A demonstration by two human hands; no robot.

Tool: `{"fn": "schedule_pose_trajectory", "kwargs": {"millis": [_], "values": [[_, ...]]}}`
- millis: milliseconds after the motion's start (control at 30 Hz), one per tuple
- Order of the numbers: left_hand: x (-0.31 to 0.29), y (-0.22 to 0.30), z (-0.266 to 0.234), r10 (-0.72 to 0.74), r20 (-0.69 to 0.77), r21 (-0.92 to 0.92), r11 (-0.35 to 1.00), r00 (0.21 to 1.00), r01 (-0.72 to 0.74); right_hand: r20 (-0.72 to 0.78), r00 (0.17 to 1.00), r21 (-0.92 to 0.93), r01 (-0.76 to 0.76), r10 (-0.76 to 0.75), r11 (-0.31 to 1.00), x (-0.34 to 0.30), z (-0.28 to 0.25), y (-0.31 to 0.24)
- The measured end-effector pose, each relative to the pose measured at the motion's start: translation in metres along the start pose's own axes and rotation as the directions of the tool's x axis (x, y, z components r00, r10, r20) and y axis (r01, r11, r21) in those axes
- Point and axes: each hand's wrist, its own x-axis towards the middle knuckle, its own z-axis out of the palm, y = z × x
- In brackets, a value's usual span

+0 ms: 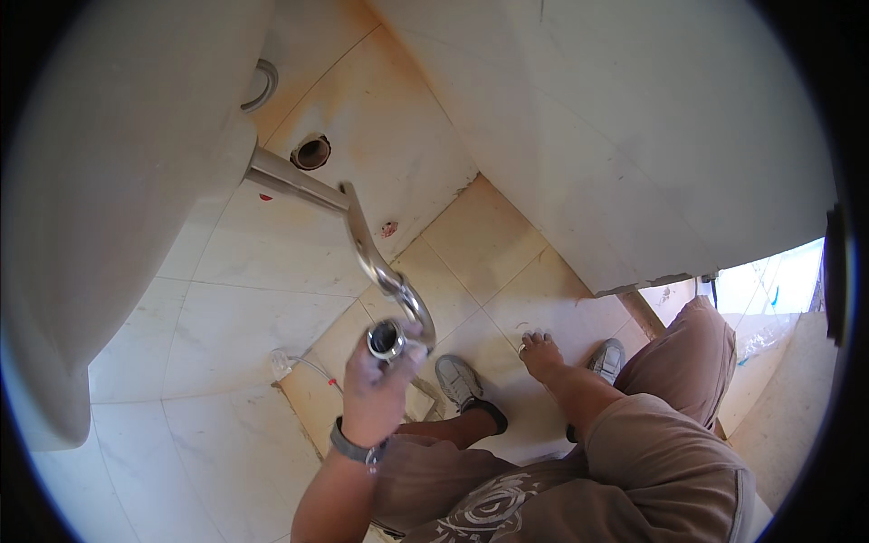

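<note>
A chrome drain pipe [299, 181] slants down from under the white basin [136, 163]. It joins a curved chrome trap pipe [367, 249] that bends round toward me. My left hand [380, 371] is closed around the near end of the trap, by its round collar and open mouth. A dark band circles that wrist. Lower and to the right, my right hand [543, 357] hangs over the floor tiles with its fingers curled. Something small and shiny shows at its fingertips, too small to name.
A round pipe hole [312, 152] opens in the stained tiled wall, with a grey hose [262, 86] nearby. A thin hose [312, 366] lies along the wall's foot. A large pale panel [634, 145] stands at right. Crumpled clear plastic [765, 339] lies past my knee.
</note>
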Motion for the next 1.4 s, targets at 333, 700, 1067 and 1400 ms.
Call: {"fn": "schedule_pose_trajectory", "kwargs": {"millis": [333,700,1067,1400], "values": [[-0.072,-0.008,0.010,-0.153,0.216,-0.316,0.924,0.964,0.217,0.104,0.963,0.458,-0.269,0.249,0.847,0.013,-0.025,0.004],[-0.128,0.009,0.015,-0.107,0.043,-0.706,0.700,0.993,0.106,0.062,0.981,0.973,-0.018,0.186,-0.232,0.018,-0.247,-0.013],[-0.167,0.020,0.010,-0.022,0.056,-0.725,0.687,0.998,0.055,0.047,0.957,0.735,0.161,0.286,-0.659,-0.055,-0.312,-0.023],[-0.189,0.027,0.009,0.191,0.079,-0.477,0.869,0.978,-0.131,0.008,0.962,0.646,0.204,0.274,-0.735,-0.067,-0.339,-0.035]]}}
